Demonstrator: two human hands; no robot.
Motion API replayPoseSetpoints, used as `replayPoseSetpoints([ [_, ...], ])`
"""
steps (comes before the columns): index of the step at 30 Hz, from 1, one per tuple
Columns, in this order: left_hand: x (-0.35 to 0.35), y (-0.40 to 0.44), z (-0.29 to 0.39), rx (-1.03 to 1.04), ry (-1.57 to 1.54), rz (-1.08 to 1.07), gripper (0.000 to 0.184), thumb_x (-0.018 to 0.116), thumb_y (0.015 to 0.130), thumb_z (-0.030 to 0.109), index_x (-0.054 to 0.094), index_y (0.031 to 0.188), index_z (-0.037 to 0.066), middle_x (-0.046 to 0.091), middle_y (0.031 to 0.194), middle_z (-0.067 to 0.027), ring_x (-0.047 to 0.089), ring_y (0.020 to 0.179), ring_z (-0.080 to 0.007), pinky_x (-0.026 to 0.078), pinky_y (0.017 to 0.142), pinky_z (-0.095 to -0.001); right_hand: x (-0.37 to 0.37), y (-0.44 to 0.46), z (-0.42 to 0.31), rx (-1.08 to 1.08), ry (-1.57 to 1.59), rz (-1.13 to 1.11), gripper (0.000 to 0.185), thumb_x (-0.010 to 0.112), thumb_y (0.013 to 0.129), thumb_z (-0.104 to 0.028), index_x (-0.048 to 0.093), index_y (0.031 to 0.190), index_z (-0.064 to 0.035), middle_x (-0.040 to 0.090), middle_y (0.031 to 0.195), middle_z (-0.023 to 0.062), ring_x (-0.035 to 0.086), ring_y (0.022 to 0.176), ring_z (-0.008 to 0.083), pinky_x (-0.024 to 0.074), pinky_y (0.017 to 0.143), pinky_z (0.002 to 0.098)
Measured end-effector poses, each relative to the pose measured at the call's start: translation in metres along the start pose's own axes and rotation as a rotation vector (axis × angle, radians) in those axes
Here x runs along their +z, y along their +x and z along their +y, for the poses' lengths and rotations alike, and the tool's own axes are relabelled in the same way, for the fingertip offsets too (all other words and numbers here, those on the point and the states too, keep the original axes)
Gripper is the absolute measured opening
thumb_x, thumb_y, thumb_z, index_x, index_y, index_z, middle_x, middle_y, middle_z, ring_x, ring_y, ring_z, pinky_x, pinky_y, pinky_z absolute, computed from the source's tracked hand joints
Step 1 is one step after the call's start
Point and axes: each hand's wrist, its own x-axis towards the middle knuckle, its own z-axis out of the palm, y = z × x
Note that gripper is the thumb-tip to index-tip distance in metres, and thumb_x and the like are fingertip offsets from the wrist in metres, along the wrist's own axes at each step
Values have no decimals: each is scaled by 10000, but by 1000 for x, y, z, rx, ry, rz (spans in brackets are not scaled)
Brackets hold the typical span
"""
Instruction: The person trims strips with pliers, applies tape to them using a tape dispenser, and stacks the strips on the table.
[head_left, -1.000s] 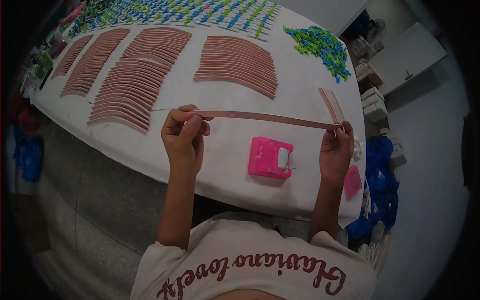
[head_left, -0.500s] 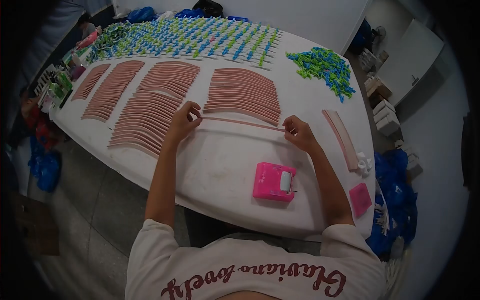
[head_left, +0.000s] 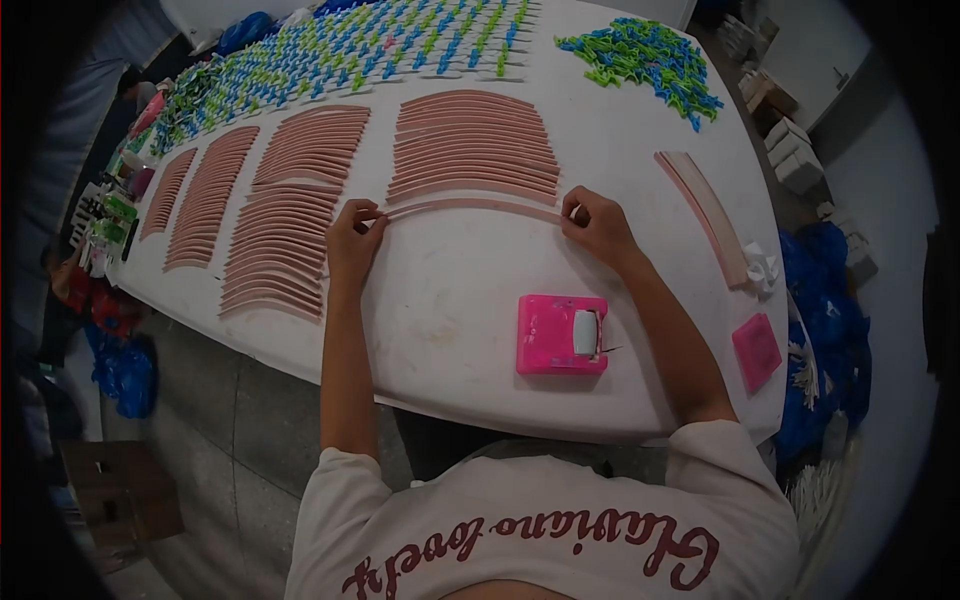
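Observation:
A thin pink strip [head_left: 470, 204] spans between my two hands, bowed slightly away from me. My left hand [head_left: 354, 240] pinches its left end, and my right hand [head_left: 595, 228] pinches the right end. Just beyond lies a group of similar pink strips [head_left: 472, 145] in close parallel rows. More rows of strips [head_left: 280, 245] spread to the left of my left hand. Nearer to me, below my right hand, sits a bright pink box [head_left: 545, 335] with a whitish roll at its right side.
A pile of blue and green clips [head_left: 650, 65] lies at the far right, and rows of white sticks with such clips [head_left: 400, 50] cover the back. Stacked strips [head_left: 700, 215], crumpled white tissue [head_left: 760, 268] and a flat pink piece [head_left: 757, 352] lie along the right edge.
The strip has moved up against the near side of the row group and now bows instead of lying straight. The camera view has shifted, with the table's back higher in frame.

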Motion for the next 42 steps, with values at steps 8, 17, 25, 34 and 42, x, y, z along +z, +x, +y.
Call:
replayPoseSetpoints([
  [8,-3,-1,4,-16,4,-32,221,683,841,28,627,1055,23,728,898,-81,588,618,-86,470,586,-244,1,0,4,-27,66,21,159,708,781,-31,625,916,-33,680,786,75,685,702,161,540,676,277],
  [17,-2,-2,-1,-5,-27,-58,197,563,850,-52,576,1035,14,729,932,-99,677,768,-142,503,679,-255,3,0,10,-54,111,52,147,715,799,-47,630,917,-24,689,798,74,684,705,147,542,691,264],
  [25,-2,-3,3,32,55,-50,226,562,838,-47,579,1054,15,732,953,-107,652,687,-135,488,624,-265,3,0,10,-49,115,55,142,720,803,-57,634,911,-24,694,794,73,686,703,148,541,685,262],
  [34,-1,-2,-3,31,22,-45,247,548,829,-49,583,1061,31,730,957,-116,594,623,-122,461,585,-269,4,1,11,-46,88,79,140,722,807,-69,637,908,-23,699,791,77,694,710,155,541,680,267],
  [42,0,-1,-3,25,-10,-41,262,544,822,-56,586,1065,34,730,955,-115,577,612,-104,455,579,-259,4,1,10,-40,75,103,138,719,809,-73,637,907,-20,700,787,76,697,708,160,543,684,269],
])
